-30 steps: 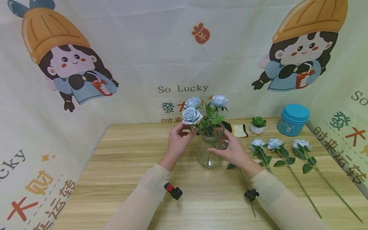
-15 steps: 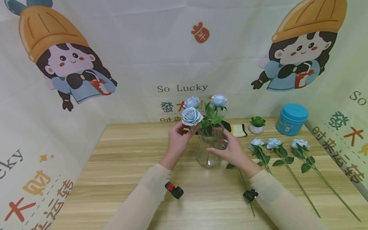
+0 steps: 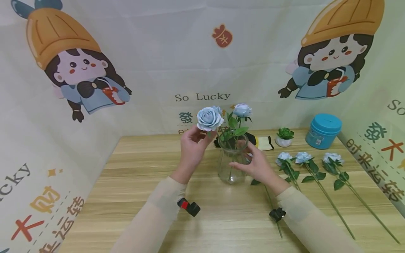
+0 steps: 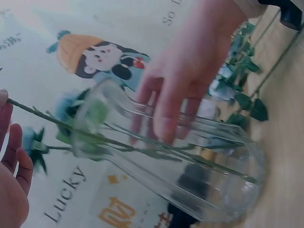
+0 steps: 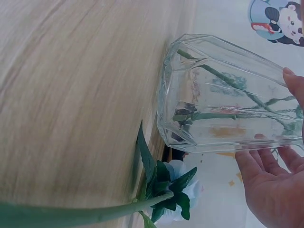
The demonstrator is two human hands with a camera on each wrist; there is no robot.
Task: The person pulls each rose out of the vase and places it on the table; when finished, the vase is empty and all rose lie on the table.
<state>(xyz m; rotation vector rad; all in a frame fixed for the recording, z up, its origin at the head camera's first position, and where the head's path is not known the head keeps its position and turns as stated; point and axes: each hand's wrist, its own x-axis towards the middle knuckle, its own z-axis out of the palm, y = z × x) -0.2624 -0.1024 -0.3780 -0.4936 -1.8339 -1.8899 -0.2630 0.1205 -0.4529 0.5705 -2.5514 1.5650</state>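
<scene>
Clear faceted glass vase (image 3: 225, 166): upright on the pale wood-grain tabletop (image 3: 133, 196), between the hands.
Left hand (image 3: 193, 150): fingers pinch the green stem of a pale blue rose (image 3: 209, 119) below its bloom.
Right hand (image 3: 257, 164): thumb on the near side, other fingers behind; gripping the vase below its mouth.
Stem position: runs through the vase mouth at a slant; whether its tip meets the base cannot be told.
Companion blooms: a second blue rose (image 3: 217, 109) behind the held one; a third blue rose (image 3: 243, 110) upright on the right of the mouth.
Loose roses (image 3: 303, 158): on the tabletop, right of the vase.
Step in hand: appears to be setting the held rose's position.
Recommended handling: steer by the stem, not the petals; keep steady, light pressure on the glass.
Caution: a hard sideways pull could tilt the vase or drag neighbouring leaves across the rim.
Check: blooms should sit apart; the held one overlaps its rear neighbour in the head view.
</scene>
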